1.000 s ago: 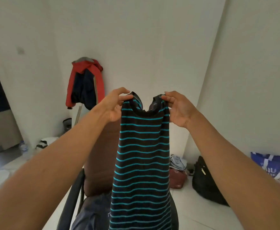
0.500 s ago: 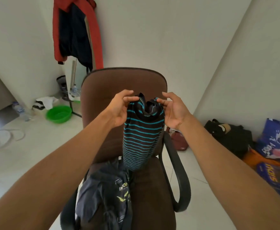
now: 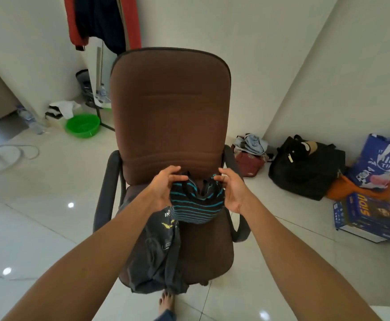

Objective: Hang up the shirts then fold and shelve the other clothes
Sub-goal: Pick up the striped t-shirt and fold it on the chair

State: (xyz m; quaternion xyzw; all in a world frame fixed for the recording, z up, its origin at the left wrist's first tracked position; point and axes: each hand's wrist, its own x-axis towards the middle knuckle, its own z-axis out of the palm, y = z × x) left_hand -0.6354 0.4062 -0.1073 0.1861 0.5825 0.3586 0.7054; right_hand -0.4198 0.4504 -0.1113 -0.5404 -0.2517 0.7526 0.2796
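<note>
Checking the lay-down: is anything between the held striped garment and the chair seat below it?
Partly. A dark printed shirt lies on the left part of the seat, hanging over its front edge, under the left side of the striped garment that the left hand and right hand hold. Nothing visible lies on the seat's right part.

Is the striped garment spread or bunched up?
Bunched up: left hand and right hand pinch the striped garment, gathered short over the chair.
</note>
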